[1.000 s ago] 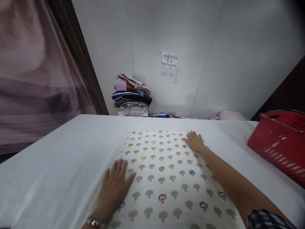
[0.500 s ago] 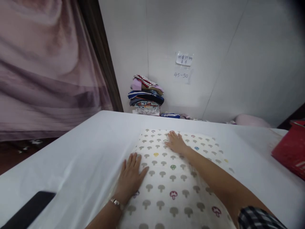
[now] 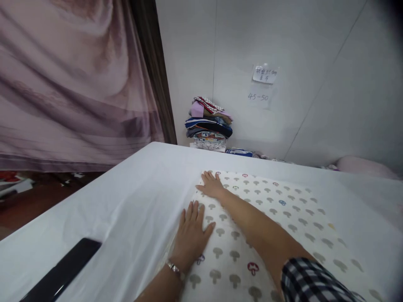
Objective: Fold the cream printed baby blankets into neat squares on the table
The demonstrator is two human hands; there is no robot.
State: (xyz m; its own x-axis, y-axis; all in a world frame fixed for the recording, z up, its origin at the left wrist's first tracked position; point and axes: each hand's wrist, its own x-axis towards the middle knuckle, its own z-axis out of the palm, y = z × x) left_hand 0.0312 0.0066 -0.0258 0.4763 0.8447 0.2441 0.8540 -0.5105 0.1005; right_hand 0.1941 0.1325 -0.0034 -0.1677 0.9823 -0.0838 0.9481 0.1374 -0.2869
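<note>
A white cloth printed with small mushrooms (image 3: pixel 270 218) lies folded flat on a white table (image 3: pixel 126 201). My left hand (image 3: pixel 192 235) rests flat on the cloth's left edge, fingers stretched out, a watch on the wrist. My right hand (image 3: pixel 211 186) reaches across to the cloth's far left corner and lies flat there, fingers spread. The right arm, in a checked sleeve, crosses over the cloth. Neither hand holds anything.
A black flat object (image 3: pixel 63 272) lies on the table at the near left. A stack of folded clothes (image 3: pixel 209 123) sits against the white wall behind the table, below paper notes (image 3: pixel 264 74). A mauve curtain (image 3: pixel 69 84) hangs at the left.
My right hand has slid from the cloth's far right corner leftward to its far left corner. The view has turned left, so the red basket is out of sight and the black object appears.
</note>
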